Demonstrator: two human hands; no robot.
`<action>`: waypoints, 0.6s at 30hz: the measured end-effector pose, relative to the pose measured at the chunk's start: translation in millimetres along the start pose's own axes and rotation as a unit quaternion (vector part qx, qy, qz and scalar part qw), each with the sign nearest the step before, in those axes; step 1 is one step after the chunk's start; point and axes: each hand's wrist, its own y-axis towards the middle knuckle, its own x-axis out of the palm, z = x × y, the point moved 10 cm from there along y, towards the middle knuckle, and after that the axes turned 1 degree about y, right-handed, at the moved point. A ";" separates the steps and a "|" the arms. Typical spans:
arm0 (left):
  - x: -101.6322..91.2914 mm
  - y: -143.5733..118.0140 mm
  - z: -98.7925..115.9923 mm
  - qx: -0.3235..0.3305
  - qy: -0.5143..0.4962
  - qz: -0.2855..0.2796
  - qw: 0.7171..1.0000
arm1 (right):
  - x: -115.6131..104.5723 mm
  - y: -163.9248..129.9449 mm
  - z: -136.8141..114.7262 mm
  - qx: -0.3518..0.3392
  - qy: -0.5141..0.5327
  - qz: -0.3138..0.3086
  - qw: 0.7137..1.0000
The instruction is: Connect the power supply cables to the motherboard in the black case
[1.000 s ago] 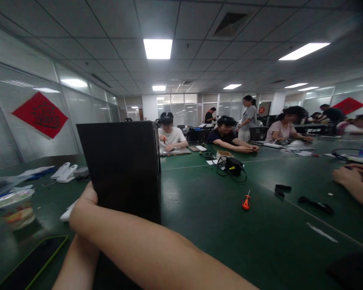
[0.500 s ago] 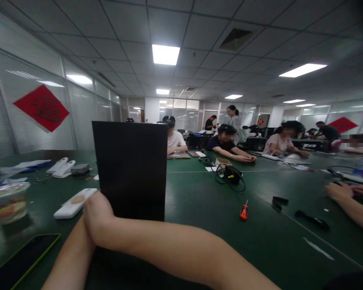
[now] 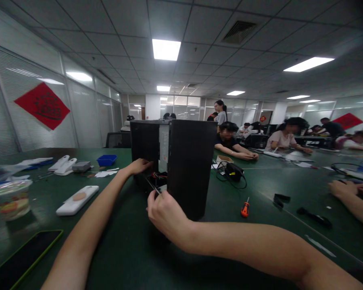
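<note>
Fingers of the right hand are closed on the near edge of an upright black computer case at mid-desk; the left hand is laid open against its left panel. An orange screwdriver is seen to the right.

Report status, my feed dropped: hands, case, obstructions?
Left hand on black computer case, open side. Right hand gripping its near edge. Orange screwdriver lies apart, right.
</note>
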 end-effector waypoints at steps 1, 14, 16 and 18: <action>8.2 6.0 3.4 0.010 0.046 -0.026 0.999 | 6.9 -7.8 9.8 0.029 0.000 -0.017 0.999; 43.3 -6.3 72.9 0.073 0.141 -0.169 0.973 | 109.5 -108.5 137.7 0.182 0.053 -0.071 0.979; 45.6 -7.1 87.2 0.073 0.175 -0.161 0.968 | 120.9 -119.3 156.1 0.222 0.046 -0.081 0.971; 47.0 -9.0 98.3 0.068 0.219 -0.154 0.961 | 125.2 -124.9 166.2 0.254 0.048 -0.070 0.963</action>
